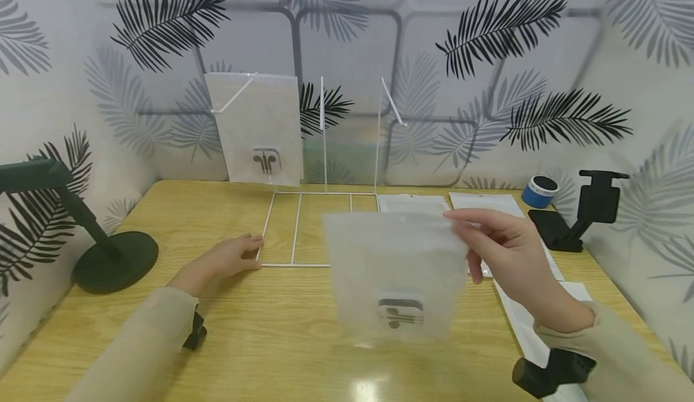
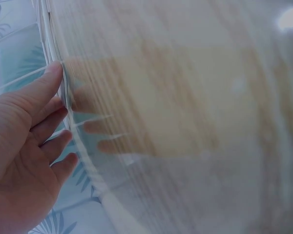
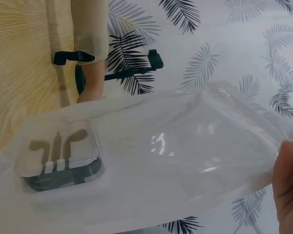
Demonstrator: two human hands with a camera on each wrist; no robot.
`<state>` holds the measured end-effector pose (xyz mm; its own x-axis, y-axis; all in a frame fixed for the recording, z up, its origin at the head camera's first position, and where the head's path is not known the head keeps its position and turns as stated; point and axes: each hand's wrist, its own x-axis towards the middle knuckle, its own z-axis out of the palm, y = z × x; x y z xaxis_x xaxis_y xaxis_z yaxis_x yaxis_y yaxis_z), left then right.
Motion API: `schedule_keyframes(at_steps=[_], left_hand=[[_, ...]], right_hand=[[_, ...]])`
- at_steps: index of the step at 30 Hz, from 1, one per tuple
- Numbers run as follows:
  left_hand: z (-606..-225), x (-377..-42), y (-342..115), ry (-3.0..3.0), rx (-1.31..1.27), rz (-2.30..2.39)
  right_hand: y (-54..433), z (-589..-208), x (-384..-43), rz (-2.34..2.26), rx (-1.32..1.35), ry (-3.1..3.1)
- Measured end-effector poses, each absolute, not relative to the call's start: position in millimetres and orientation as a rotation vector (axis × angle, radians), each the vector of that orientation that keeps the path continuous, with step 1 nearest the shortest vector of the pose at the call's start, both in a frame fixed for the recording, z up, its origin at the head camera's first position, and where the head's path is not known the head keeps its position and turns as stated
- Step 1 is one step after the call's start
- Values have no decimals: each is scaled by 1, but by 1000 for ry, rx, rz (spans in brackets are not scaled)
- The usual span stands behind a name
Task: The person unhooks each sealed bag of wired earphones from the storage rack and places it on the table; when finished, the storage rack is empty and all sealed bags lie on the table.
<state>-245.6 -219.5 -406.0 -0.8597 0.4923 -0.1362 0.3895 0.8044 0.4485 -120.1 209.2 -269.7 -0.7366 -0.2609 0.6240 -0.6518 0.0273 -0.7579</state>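
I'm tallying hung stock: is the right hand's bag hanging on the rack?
No, the right hand holds the bag by its upper edge, away from the hooks of the rack.

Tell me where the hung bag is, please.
In the head view, the hung bag is left of centre, on the leftmost prong of the wire rack.

The rack (image 1: 325, 193) stands on the table (image 1: 255, 329) between lamp (image 1: 115, 263) and phone stand (image 1: 599, 203).
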Motion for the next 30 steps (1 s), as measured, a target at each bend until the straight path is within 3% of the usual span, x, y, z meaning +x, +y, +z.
schedule_keyframes(at_steps=[19,30], left_hand=[[-402,-242,-217,2740,654,606],[-401,-243,-217,2746,675,589]], right_hand=[[277,-292,-112,2239,806,-2206],[311,-310,-142,2225,314,-2425]])
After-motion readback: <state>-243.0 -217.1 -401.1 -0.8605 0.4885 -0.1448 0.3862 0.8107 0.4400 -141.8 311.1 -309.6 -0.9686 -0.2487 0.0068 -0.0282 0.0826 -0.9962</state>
